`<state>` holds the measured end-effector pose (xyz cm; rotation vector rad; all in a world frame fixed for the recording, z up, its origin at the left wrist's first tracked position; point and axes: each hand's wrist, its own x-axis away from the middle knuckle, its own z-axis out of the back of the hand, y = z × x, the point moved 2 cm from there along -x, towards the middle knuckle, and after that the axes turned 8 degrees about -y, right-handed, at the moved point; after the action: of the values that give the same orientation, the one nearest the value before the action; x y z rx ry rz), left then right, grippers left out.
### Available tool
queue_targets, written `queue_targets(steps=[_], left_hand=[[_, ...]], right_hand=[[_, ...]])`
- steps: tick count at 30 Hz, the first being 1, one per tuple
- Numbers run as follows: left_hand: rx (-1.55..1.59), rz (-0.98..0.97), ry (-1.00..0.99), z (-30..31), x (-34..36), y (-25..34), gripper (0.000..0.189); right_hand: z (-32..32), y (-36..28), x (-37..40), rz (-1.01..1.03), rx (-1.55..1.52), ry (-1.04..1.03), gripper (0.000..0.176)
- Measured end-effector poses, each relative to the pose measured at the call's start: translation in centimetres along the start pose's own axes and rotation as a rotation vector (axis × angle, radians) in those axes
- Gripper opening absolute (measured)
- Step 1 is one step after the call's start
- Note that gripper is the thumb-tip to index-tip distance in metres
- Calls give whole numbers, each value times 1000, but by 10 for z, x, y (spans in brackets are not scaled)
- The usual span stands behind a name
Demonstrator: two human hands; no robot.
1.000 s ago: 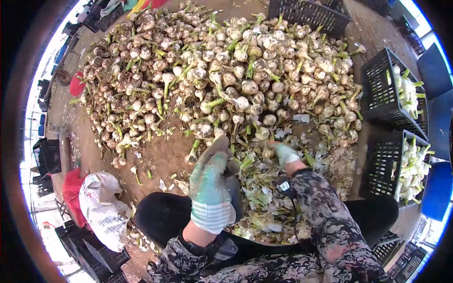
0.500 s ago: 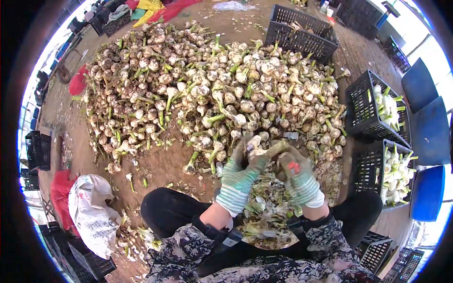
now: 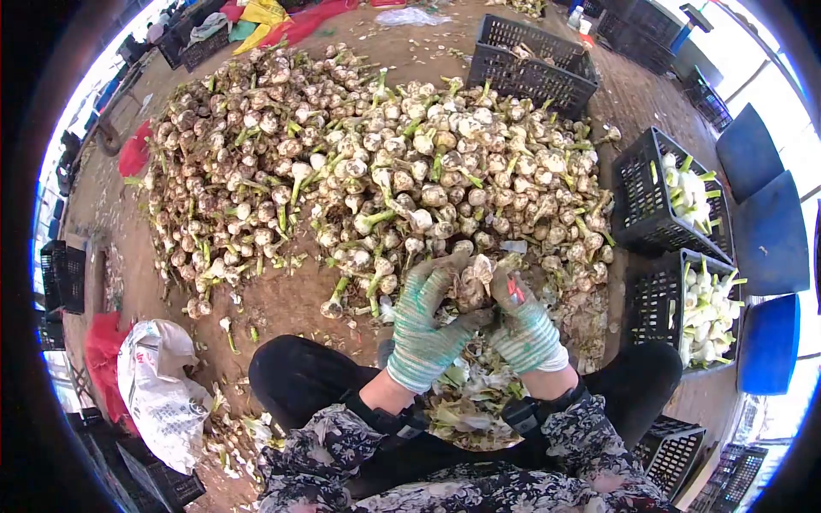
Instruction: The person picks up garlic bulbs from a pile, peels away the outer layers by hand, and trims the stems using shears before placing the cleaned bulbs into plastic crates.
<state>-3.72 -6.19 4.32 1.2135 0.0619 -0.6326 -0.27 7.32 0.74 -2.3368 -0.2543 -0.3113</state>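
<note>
A wide heap of soil-stained garlic bulbs [image 3: 445, 162] with short green stems covers the ground in front of me. My left hand [image 3: 428, 321], in a striped green and white glove, is curved round the left side of a garlic bulb [image 3: 472, 291] at the heap's near edge. My right hand [image 3: 523, 325], gloved alike with a red patch near the fingers, closes on the same bulb from the right. The fingertips partly cover the bulb. Below the hands, peeled skins and leaves [image 3: 466, 402] lie between my legs.
Two black crates of peeled white garlic [image 3: 708, 321] stand on the right beside blue panels [image 3: 770, 342]. Another black crate [image 3: 534, 73] sits behind the heap. At the left lie a white sack [image 3: 162, 393] and red netting [image 3: 104, 350].
My hands have come closer together around the bulb, and its stem, earlier stretched toward my right hand, no longer shows. The whole view has shifted slightly.
</note>
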Motion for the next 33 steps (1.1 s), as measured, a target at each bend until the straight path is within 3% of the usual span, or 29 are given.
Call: queue_targets(steps=[3, 6, 8, 12, 14, 16, 18, 19, 20, 22, 23, 24, 26, 27, 28, 30, 31, 32, 33], left_hand=[[30, -21, 1, -5, 1, -4, 68], [11, -93, 7, -7, -1, -3, 68], [188, 9, -23, -8, -2, 1, 66], [114, -48, -16, -13, -2, 2, 59], [931, 395, 40, -19, -7, 14, 48], [872, 498, -22, -18, -3, -2, 41], [1136, 967, -22, -28, 0, -11, 40], [904, 707, 31, -36, 2, -27, 42], [904, 707, 30, -48, 11, -39, 42], [700, 414, 147, -50, 2, -24, 45], [59, 207, -24, -39, 0, -15, 49], [59, 208, -28, -30, -2, -6, 49], [949, 658, -235, -26, 0, -4, 51], [1078, 644, -304, -25, 0, -8, 51], [1079, 644, -309, -28, 0, -9, 51], [941, 674, -146, -32, -1, -12, 53], [911, 666, -44, -36, 2, -21, 55], [912, 674, -42, -40, 9, -21, 55], [662, 547, -74, -41, 14, -16, 50]], right_hand=[[-2, -5, 4, 30, -120, -22, 41], [3, -12, 10, 50, -20, -18, 41], [13, -16, 15, 60, 286, 11, 38], [5, -27, 22, 21, 185, -12, 34], [17, -23, 25, 253, 513, -14, 31], [0, -30, 30, 254, 650, 37, 30], [22, -19, 30, 347, 803, 170, 35], [19, -25, 30, 258, 709, 93, 29], [22, -29, 28, 258, 709, 93, 29], [22, -36, 25, 87, 927, 187, 29], [15, -38, 27, 183, 778, 139, 26], [12, -38, 31, 182, 776, 142, 26], [6, -40, 39, 225, 782, 96, 23], [-2, -59, 42, 154, 631, -93, 27], [23, -51, 41, 50, 65, 8, 32], [40, -38, 40, 85, 286, 275, 32], [35, -36, 40, 83, 286, 276, 32], [27, -35, 43, 157, 525, 233, 27], [15, -39, 45, 237, 762, 186, 23]])
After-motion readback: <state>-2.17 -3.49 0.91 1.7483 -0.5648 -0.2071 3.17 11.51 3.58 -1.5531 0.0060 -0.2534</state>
